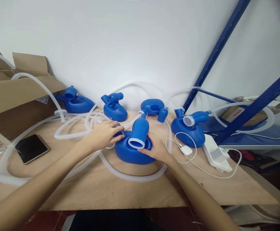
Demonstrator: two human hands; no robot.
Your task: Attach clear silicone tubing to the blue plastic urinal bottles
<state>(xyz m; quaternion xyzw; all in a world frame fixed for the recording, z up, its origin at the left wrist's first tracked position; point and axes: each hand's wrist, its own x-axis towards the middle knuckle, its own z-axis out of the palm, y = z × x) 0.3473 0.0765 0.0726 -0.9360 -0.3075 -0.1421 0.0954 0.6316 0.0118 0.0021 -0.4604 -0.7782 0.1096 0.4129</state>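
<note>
- the nearest blue container [130, 154] sat on the wooden table [140, 189], front and centre, right in front of the person. everything else i'm placing off that one.
- left hand [105, 134] was curled over its left shoulder, fingers closed on the container where a clear tube [135, 176] met it.
- right hand [155, 148] cupped its right side just below the wide spout [138, 131], gripping the body.
- my take: the right hand should pin it flat so the left could work the tube straight, not twisted.
- four more blue containers [189, 130] stood behind it; a phone [31, 148] lay well left, a white power strip [216, 153] right.
- couldn't see the tube's end or fitting, the left fingers covered it. which tube went where in that tangle behind, no idea.
</note>
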